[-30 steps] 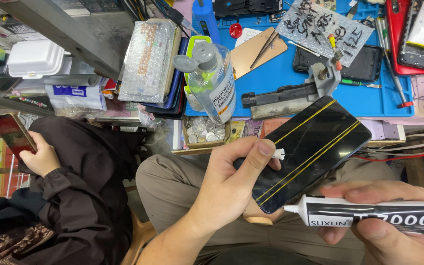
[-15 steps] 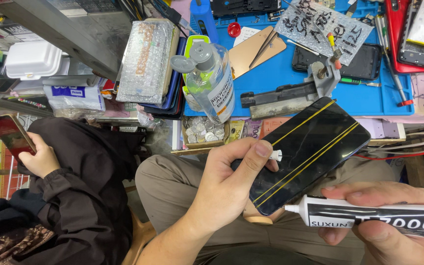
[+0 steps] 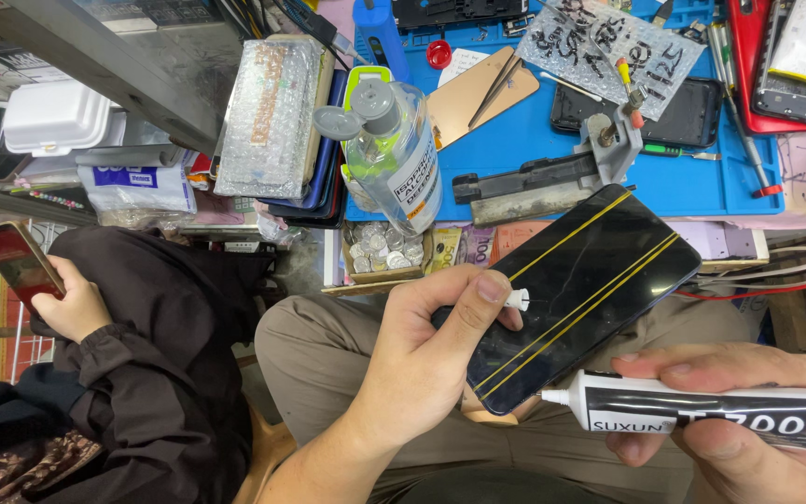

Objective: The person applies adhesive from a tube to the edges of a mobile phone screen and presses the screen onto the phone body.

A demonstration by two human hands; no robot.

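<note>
My left hand (image 3: 426, 359) grips a black phone (image 3: 590, 289) by its lower end, screen up, over my lap. Yellow rubber bands run lengthwise around the phone. A small white cap (image 3: 517, 300) is pinched between my left thumb and finger at the phone's edge. My right hand (image 3: 729, 425) holds a black and white glue tube (image 3: 711, 415) lying sideways, its white nozzle pointing left at the phone's lower corner.
A blue work mat (image 3: 552, 140) carries a clear pump bottle (image 3: 394, 154), a metal clamp tool (image 3: 552, 177), phone parts and tweezers. A small tray of coins (image 3: 380, 252) sits below the bottle. At the left another person's hand (image 3: 72, 303) holds a red phone (image 3: 16, 261).
</note>
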